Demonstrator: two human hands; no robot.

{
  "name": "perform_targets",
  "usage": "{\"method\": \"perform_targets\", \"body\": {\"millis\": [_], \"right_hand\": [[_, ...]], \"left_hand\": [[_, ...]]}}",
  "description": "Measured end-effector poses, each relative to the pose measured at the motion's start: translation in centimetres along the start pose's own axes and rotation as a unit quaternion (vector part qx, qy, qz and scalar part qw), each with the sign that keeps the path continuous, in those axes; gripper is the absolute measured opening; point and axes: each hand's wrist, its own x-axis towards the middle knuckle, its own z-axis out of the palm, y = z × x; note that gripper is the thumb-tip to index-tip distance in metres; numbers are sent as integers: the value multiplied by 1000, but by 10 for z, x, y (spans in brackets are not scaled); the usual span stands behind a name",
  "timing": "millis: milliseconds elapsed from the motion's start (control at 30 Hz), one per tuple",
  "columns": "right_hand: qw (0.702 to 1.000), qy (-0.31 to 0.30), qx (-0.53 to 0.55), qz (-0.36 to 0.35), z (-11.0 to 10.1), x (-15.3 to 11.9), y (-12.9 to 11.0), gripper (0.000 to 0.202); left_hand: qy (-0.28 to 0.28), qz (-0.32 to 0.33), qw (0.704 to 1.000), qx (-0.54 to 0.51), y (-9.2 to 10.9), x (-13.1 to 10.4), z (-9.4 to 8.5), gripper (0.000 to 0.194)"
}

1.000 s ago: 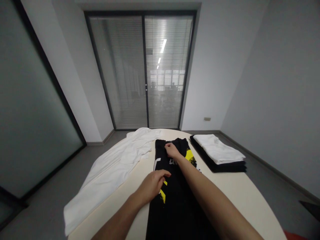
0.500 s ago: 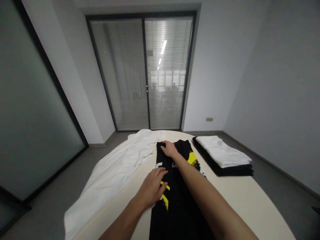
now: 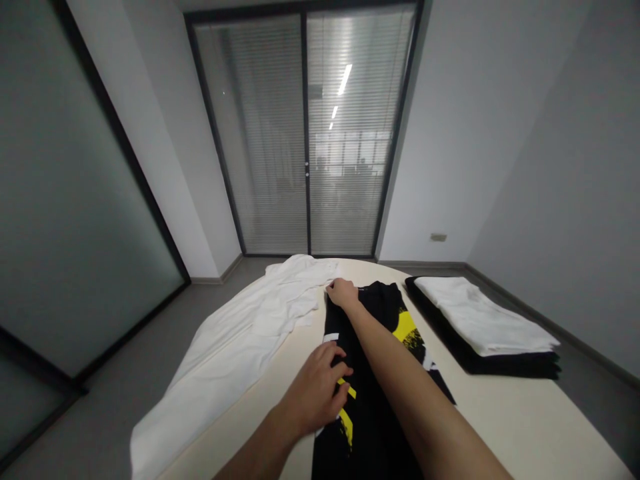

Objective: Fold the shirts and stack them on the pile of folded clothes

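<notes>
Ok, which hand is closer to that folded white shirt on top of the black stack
Right. The right hand rests on the far end of the black shirt, across from the folded white shirt. The left hand presses the black shirt's near left edge, farther away.

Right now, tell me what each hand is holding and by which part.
Both hands are on the black garment: the right hand at its far left corner, the left hand pressing its left edge. Whether the fingers pinch the cloth cannot be told.
</notes>
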Motion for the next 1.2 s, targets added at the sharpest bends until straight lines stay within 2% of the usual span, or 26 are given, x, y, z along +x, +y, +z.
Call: {"method": "perform_targets", "body": {"millis": [233, 400, 533, 700, 800, 867, 1033, 1200], "right_hand": [[997, 44, 52, 47, -4, 29, 11, 35], [997, 24, 68, 9, -1, 32, 26, 25], [997, 42, 60, -23, -5, 20, 33, 33], [997, 67, 11, -21, -29, -12, 49, 34], [998, 47, -17, -28, -44, -42, 61, 28], [998, 23, -29, -46, -50, -64, 66, 33], [995, -55, -11, -84, -48, -116, 68, 40], [995, -35, 24, -93, -42, -144, 64, 26]], "left_hand": [[-21, 5, 1000, -6, -1, 0, -1, 25], [-19, 3, 1000, -1, -1, 0, 0, 28], [-26, 10, 1000, 10, -1, -1, 0, 35], [-35, 72, 997, 24, 2, 0, -5, 44], [-63, 112, 991, 23, 6, 0, -8, 35], [-80, 125, 988, 30, 10, -1, -10, 29], [-98, 137, 984, 56, 20, -4, -15, 27], [-72, 131, 985, 81, 26, -3, -15, 17]]}}
